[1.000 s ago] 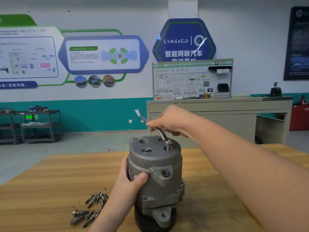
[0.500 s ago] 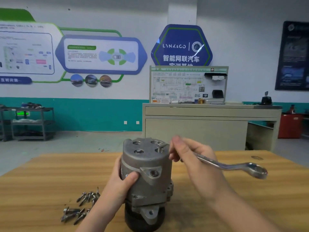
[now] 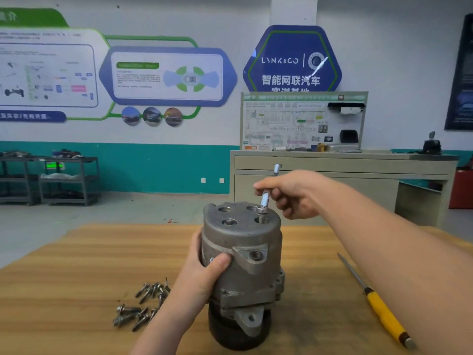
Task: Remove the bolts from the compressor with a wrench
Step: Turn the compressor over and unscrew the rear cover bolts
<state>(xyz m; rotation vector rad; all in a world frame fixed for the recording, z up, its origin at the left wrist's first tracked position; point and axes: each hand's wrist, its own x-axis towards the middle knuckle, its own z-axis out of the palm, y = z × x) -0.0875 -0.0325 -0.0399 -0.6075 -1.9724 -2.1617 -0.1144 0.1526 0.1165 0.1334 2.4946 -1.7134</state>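
- Compressor [image 3: 243, 265] stands upright on the counter [image 3: 64, 290].
- Left hand [image 3: 202, 272] grasps its side.
- Right hand [image 3: 294, 193] grasps the wrench [image 3: 266, 198], seated on a raised top bolt [image 3: 261, 211].
- Loose bolts [image 3: 143, 303] lie left; a screwdriver [image 3: 378, 306] right.

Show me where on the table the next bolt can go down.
Bare wood lies left of the bolt pile, and between the compressor and the screwdriver. Crowded: between pile and left hand.

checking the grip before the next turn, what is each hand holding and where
Right hand grips the wrench mid-shaft; left hand holds the compressor by its side.
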